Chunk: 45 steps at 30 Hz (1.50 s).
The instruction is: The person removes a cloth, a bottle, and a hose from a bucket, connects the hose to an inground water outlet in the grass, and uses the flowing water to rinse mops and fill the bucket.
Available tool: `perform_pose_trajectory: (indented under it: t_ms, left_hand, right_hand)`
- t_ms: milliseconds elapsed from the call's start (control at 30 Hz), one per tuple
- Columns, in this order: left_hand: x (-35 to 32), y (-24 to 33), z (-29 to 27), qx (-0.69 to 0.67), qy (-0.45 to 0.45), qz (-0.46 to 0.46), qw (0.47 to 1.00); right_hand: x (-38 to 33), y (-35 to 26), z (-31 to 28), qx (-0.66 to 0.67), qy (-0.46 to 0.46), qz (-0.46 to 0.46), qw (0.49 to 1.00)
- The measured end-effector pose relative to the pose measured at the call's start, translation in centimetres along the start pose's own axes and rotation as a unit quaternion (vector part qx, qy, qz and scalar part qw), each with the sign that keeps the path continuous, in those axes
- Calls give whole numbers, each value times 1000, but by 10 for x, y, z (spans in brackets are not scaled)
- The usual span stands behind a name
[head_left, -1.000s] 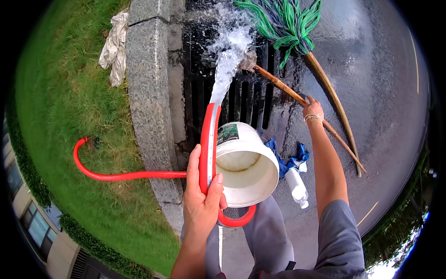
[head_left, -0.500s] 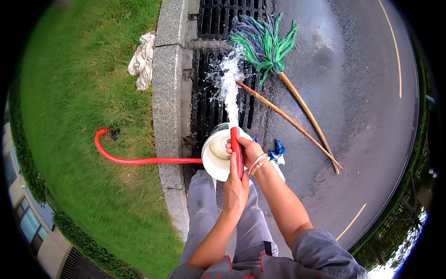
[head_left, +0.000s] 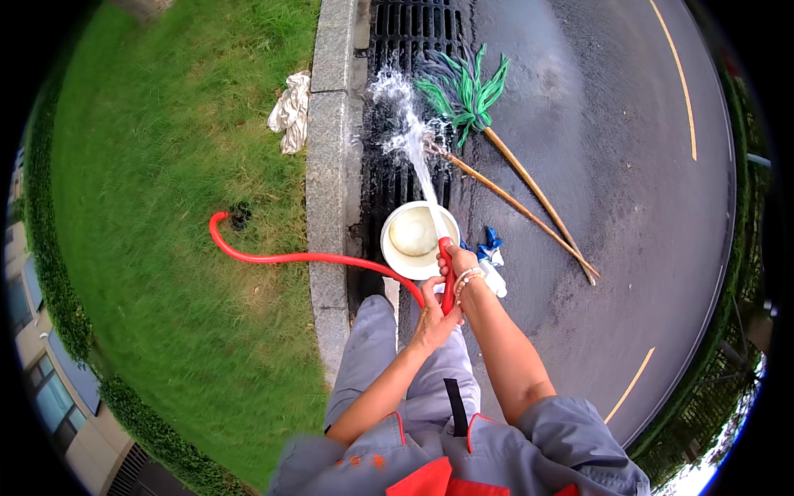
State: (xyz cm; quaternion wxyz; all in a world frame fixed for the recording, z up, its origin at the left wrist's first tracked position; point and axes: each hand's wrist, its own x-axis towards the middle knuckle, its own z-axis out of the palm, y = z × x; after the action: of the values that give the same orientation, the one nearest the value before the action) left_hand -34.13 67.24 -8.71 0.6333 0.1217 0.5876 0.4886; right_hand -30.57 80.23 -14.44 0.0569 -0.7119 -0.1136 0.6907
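The red hose (head_left: 314,259) was clamped in both the left hand (head_left: 432,310) and right hand (head_left: 456,263), water jetting past the one white bucket (head_left: 413,236) just ahead onto one green mop (head_left: 463,91) farther out; rinsing looked underway, unfinished. Two wooden handles (head_left: 529,207) lay beyond, right.

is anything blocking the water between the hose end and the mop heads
Nothing visible does. Both hands, the left hand and right hand, grip the red hose, and its jet arcs over the white bucket and splashes on the drain grate beside the green mop head.
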Motion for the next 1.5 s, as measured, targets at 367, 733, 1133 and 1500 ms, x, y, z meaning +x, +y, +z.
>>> perform_pose_trajectory:
  t_ms: [367, 733, 1133, 1500]
  left_hand:
    - [-13, 13, -30, -322, -31, -183, 928]
    - [-27, 27, -16, -221, -2, -188, 957]
    - [-11, 25, -14, -119, 3, -213, 970]
    - [-13, 21, -24, -163, 37, -186, 968]
  right_hand:
    - [-67, 61, 14, 43, 68, -29, 996]
    - [-88, 81, -6, 104, 19, -70, 992]
    - [-49, 87, -1, 180, 92, -17, 979]
    - [-68, 80, 15, 67, 109, 4, 992]
